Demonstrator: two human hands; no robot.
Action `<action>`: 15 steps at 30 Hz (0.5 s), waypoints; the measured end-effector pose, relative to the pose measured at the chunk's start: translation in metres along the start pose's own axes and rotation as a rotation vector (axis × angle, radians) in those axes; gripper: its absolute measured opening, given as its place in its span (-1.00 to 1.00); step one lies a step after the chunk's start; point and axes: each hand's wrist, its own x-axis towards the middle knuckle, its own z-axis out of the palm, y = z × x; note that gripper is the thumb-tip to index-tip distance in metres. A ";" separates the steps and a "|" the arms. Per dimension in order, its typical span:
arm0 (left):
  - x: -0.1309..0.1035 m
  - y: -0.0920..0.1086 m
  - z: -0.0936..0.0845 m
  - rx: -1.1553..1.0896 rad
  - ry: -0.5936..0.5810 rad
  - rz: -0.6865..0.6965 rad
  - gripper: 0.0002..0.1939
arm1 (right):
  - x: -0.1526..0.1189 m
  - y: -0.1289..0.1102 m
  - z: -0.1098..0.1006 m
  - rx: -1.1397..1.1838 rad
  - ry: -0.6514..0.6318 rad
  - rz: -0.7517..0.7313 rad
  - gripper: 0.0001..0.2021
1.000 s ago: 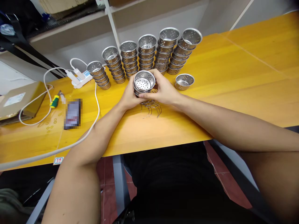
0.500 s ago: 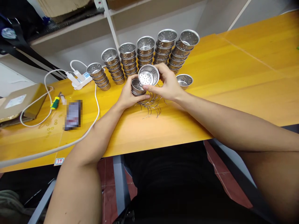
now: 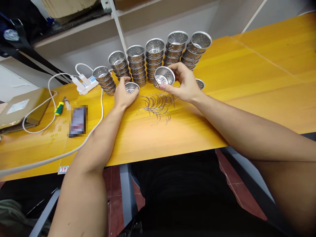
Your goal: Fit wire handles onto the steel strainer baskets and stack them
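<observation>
My right hand (image 3: pixel 184 82) pinches a perforated metal cup (image 3: pixel 164 79) by its rim and holds it tilted, its hole-dotted bottom facing me. My left hand (image 3: pixel 125 93) is wrapped round another perforated metal cup (image 3: pixel 132 88), which is low over the table in front of the stacks; whether it touches the wood I cannot tell. Between and below both hands lies a heap of thin curved wires (image 3: pixel 156 107). A further perforated cup (image 3: pixel 200 84) stands on the table, partly hidden behind my right hand.
Several stacks of perforated cups (image 3: pixel 155 52) stand along the back of the yellow table (image 3: pixel 247 98). At left are a power strip (image 3: pixel 86 86) with white cables, a green-yellow screwdriver (image 3: pixel 59 108), a blurred phone (image 3: pixel 78 121), small rings (image 3: pixel 56 134) and a cardboard box (image 3: pixel 23 107).
The hands have moved apart: my left hand has carried its cup left toward the stacks, my right hand has shifted slightly right with its cup. More of the wire heap shows.
</observation>
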 end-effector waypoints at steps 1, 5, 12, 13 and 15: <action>0.001 -0.004 0.002 0.001 0.013 0.005 -0.27 | 0.000 0.000 0.001 0.005 -0.004 -0.012 0.13; 0.006 -0.010 0.001 -0.037 0.067 0.091 -0.31 | -0.002 0.003 0.000 0.009 -0.051 -0.050 0.10; -0.013 0.050 0.013 -0.194 -0.080 0.513 0.05 | -0.006 -0.004 0.002 -0.045 -0.085 -0.101 0.15; -0.018 0.057 0.020 -0.221 -0.128 0.518 0.17 | -0.007 -0.007 0.003 -0.048 -0.089 -0.094 0.14; -0.027 0.063 0.035 -0.265 -0.201 0.483 0.29 | -0.009 -0.013 0.007 -0.056 -0.105 -0.088 0.12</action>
